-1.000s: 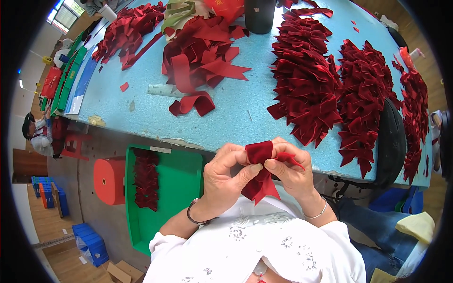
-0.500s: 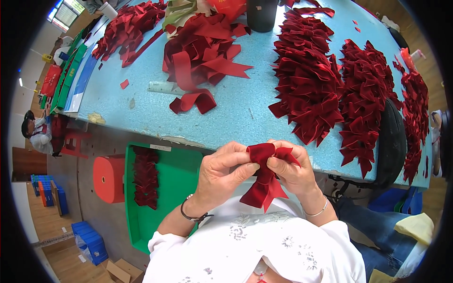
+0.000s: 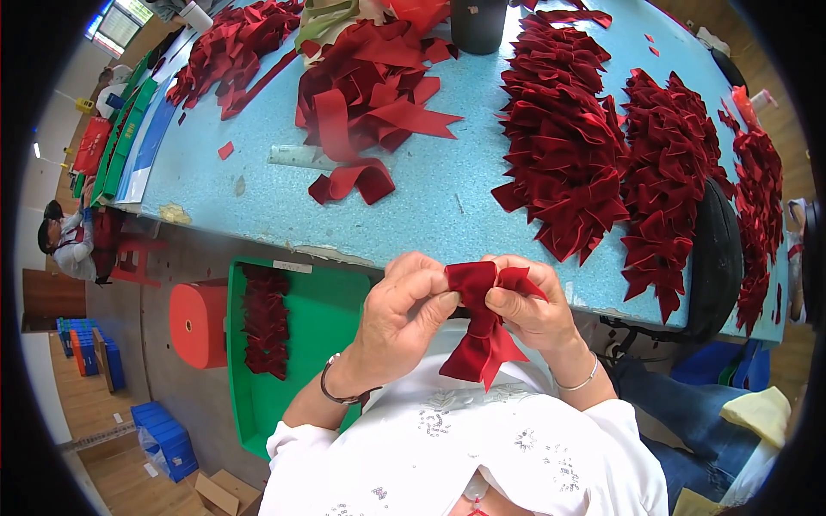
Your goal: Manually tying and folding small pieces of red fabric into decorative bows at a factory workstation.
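I hold a dark red velvet ribbon bow (image 3: pixel 482 331) in front of my chest, below the table's near edge. My left hand (image 3: pixel 396 322) pinches its folded top from the left, thumb and fingers closed on the loop. My right hand (image 3: pixel 533 305) grips the same fold from the right. The bow's two tails hang down between my wrists. A bracelet sits on each wrist.
The light blue table (image 3: pixel 439 198) carries big heaps of finished red bows (image 3: pixel 568 138) on the right and loose ribbon strips (image 3: pixel 361 95) with a clear ruler (image 3: pixel 297 156) at centre. A green crate (image 3: pixel 292 344) with bows and an orange stool (image 3: pixel 198 322) stand lower left. A person (image 3: pixel 69 241) sits far left.
The bow has been turned and spread between my fingers; its tails now hang lower and its top fold sits wider. Both hands stayed in about the same place.
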A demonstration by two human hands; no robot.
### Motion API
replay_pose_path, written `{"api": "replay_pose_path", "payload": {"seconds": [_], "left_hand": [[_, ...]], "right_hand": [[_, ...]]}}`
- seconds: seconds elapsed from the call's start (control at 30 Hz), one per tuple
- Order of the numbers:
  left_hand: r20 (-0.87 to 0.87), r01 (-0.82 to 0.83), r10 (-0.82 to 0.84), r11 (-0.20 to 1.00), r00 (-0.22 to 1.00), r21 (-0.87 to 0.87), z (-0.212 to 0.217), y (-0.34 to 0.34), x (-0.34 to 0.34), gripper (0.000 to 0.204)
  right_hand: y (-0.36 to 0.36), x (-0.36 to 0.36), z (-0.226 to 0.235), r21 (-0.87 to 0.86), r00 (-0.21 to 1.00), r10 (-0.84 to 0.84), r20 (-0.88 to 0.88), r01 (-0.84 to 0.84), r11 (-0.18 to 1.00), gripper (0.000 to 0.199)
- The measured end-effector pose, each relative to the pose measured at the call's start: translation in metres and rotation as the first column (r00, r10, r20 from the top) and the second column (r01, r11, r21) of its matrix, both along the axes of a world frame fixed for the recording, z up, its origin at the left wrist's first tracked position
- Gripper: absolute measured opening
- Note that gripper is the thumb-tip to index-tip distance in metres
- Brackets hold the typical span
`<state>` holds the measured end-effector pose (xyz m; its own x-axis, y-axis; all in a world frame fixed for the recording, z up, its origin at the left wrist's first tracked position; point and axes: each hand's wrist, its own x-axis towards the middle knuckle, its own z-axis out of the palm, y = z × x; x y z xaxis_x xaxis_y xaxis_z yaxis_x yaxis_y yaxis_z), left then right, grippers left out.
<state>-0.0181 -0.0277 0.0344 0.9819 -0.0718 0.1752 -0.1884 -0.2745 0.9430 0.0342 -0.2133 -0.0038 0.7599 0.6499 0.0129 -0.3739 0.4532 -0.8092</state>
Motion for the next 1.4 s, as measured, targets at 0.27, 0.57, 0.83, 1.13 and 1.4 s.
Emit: {"api": "replay_pose_path", "payload": {"seconds": [0.27, 0.57, 0.83, 1.13, 1.4], "left_hand": [[-0.212, 0.073, -0.117, 0.976, 0.97, -0.205, 0.002, 0.004, 0.001, 0.006], [0.01, -0.036, 0.043, 0.939, 0.999, -0.342, 0.0, 0.008, 0.01, 0.024], [0.033, 0.147, -0.146, 0.914, 0.989, -0.377, -0.01, 0.004, 0.017, 0.029], [0.154, -0.162, 0.181, 0.978, 0.971, -0.129, -0.016, -0.012, 0.007, 0.021], [-0.099, -0.181, 0.153, 0.895, 0.983, -0.409, -0.013, -0.017, 0.006, 0.014]], "right_hand": [[0.0, 0.0, 0.004, -0.016, 0.999, -0.017, 0.048, 0.018, 1.0, 0.022], [-0.006, 0.005, 0.003, -0.04, 0.992, -0.007, 0.125, 0.012, 0.999, 0.021], [-0.001, 0.002, 0.011, -0.073, 0.993, 0.063, 0.099, -0.055, 0.996, 0.02], [0.0, 0.006, 0.007, -0.092, 0.988, 0.087, 0.124, -0.076, 0.993, 0.021], [-0.002, 0.009, 0.008, -0.108, 0.984, 0.112, 0.137, -0.098, 0.989, 0.022]]}}
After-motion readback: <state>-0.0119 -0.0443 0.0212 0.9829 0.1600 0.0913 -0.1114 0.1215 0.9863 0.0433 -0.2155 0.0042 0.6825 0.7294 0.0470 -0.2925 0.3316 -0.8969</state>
